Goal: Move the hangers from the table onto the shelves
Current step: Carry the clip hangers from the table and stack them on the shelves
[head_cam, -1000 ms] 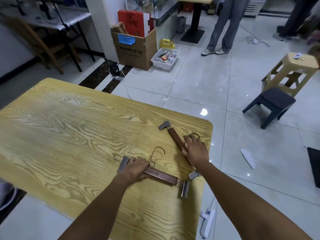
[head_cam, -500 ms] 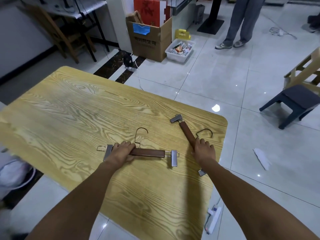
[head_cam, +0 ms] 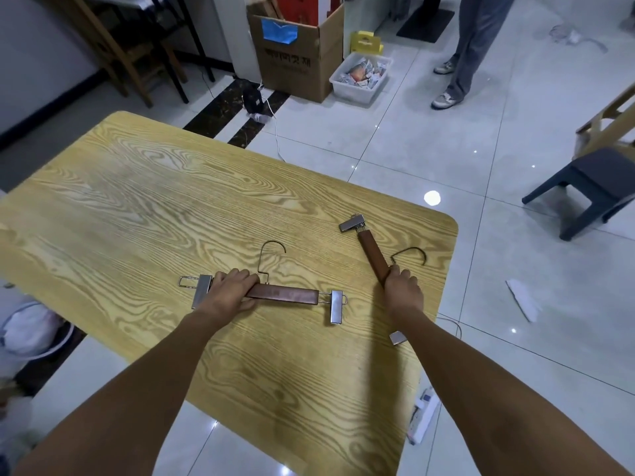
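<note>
Two brown wooden clip hangers with metal clips and wire hooks lie on the yellow wood-grain table (head_cam: 137,207). My left hand (head_cam: 228,292) grips the bar of the left hanger (head_cam: 285,294) near its left clip; that hanger lies roughly level. My right hand (head_cam: 402,290) grips the bar of the right hanger (head_cam: 371,252), which runs diagonally away from me near the table's right edge. Its near clip shows beside my right forearm. No shelves are in view.
On the tiled floor stand a cardboard box (head_cam: 299,56), a white bin (head_cam: 360,79) of packets, a dark stool (head_cam: 591,187) and a beige stool (head_cam: 611,121) at right. A person's legs (head_cam: 464,46) stand at the back. A power strip (head_cam: 424,417) lies by the table's right edge.
My left hand has turned the left hanger from a slant to nearly level and closed round its bar. My right hand has closed round the right hanger's bar. The camera has tilted down.
</note>
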The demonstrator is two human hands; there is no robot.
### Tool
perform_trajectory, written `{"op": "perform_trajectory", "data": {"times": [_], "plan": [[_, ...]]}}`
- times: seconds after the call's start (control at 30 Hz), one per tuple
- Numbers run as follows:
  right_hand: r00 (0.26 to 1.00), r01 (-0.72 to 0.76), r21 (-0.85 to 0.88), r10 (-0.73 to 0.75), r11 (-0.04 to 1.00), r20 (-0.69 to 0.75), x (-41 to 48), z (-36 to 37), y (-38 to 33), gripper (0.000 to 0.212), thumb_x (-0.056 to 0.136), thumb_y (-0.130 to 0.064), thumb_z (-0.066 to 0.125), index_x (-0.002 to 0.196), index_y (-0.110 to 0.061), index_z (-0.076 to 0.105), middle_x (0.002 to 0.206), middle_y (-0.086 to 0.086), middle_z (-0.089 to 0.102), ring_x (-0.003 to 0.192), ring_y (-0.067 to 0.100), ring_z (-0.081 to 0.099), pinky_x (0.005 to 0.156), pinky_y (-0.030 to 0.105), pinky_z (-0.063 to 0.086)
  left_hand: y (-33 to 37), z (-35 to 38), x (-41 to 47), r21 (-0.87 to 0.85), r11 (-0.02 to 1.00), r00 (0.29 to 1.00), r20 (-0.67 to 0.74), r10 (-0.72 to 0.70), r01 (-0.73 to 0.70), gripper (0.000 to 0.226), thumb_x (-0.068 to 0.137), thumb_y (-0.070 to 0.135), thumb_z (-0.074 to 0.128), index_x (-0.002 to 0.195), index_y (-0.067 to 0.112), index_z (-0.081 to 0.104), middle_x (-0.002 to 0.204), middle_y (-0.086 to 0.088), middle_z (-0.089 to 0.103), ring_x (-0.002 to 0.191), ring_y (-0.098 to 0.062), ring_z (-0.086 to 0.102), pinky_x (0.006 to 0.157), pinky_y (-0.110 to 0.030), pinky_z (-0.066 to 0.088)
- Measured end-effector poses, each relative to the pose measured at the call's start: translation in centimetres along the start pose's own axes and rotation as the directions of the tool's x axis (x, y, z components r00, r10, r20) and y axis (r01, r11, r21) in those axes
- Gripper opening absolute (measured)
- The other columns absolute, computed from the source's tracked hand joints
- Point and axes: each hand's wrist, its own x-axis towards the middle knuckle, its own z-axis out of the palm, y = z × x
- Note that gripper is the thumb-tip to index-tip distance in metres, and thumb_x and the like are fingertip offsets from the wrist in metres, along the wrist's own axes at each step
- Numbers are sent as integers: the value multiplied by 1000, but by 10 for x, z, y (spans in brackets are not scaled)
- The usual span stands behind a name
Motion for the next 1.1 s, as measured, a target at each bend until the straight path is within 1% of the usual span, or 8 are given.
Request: {"op": "perform_trajectory", "data": {"times": [0.1, 0.23, 0.37, 0.5, 0.57, 0.7, 0.93, 1.1], "plan": [[1000, -12, 15, 12, 1000, 6, -8, 0, -3, 30, 95, 2, 41, 125, 1, 46, 124, 15, 44, 111, 30, 52, 83, 38, 50, 0, -2, -4, 1, 1000, 1000, -21, 6, -6, 34, 91, 35, 54, 121, 19, 49, 115, 1, 52, 114, -18, 45, 91, -32, 27], [1000, -4, 8, 4, 1000, -11, -21, -6, -3, 31, 91, 4, 47, 121, -2, 43, 124, 14, 44, 100, 29, 62, 75, 37, 49, 0, -10, -12, 11, 1000, 999, -38, 9, -8, 33, 92, 35, 54, 120, 19, 50, 114, 2, 52, 114, -18, 45, 91, -31, 27], [995, 48, -99, -56, 994, -80, -30, -20, -4, 29, 89, 2, 48, 117, -6, 46, 114, 10, 57, 101, 26, 60, 84, 33, 46, 1, -24, -25, 15, 1000, 998, -64, 15, -14, 34, 92, 35, 53, 121, 19, 50, 115, 2, 52, 116, -18, 45, 91, -30, 26], [991, 80, -118, -92, 990, -102, -41, -41, -12, 29, 88, -1, 48, 116, -7, 50, 115, 9, 60, 106, 26, 60, 89, 32, 43, 1, -40, -44, 22, 1000, 994, -109, 16, -14, 35, 92, 35, 53, 122, 18, 51, 117, 0, 53, 115, -19, 45, 89, -31, 26], [990, 73, -84, -82, 994, -114, -49, -53, -17, 28, 89, -5, 50, 117, -8, 52, 116, 9, 60, 107, 26, 60, 89, 32, 43, -2, -47, -56, 23, 1000, 989, -143, 23, -20, 33, 92, 35, 54, 120, 18, 52, 115, 0, 53, 113, -19, 46, 85, -31, 24], [984, 94, -35, -98, 995, -150, -64, -80, -29, 28, 91, -21, 57, 117, -11, 55, 117, 7, 60, 107, 25, 61, 87, 31, 44, -9, -58, -81, 29, 1000, 982, -189, 2, 3, 31, 91, 35, 55, 116, 17, 54, 114, -1, 55, 113, -21, 48, 78, -28, 17], [946, 194, -19, -192, 981, -261, -102, -114, -61, 30, 90, -29, 60, 114, -13, 56, 113, 5, 62, 104, 25, 61, 86, 32, 42, -21, -78, -136, 12, 996, 971, -223, -89, 94, 26, 92, 35, 54, 112, 18, 53, 110, 3, 55, 111, -18, 47, 78, -27, 20], [909, 280, -20, -271, 960, -315, -136, -134, -88, 30, 87, -32, 61, 111, -13, 58, 111, 5, 64, 102, 26, 63, 85, 32, 42, -31, -89, -184, -31, 985, 956, -241, -170, 167, 23, 93, 33, 55, 111, 19, 53, 94, 9, 40, 109, -18, 47, 77, -28, 21]]}}
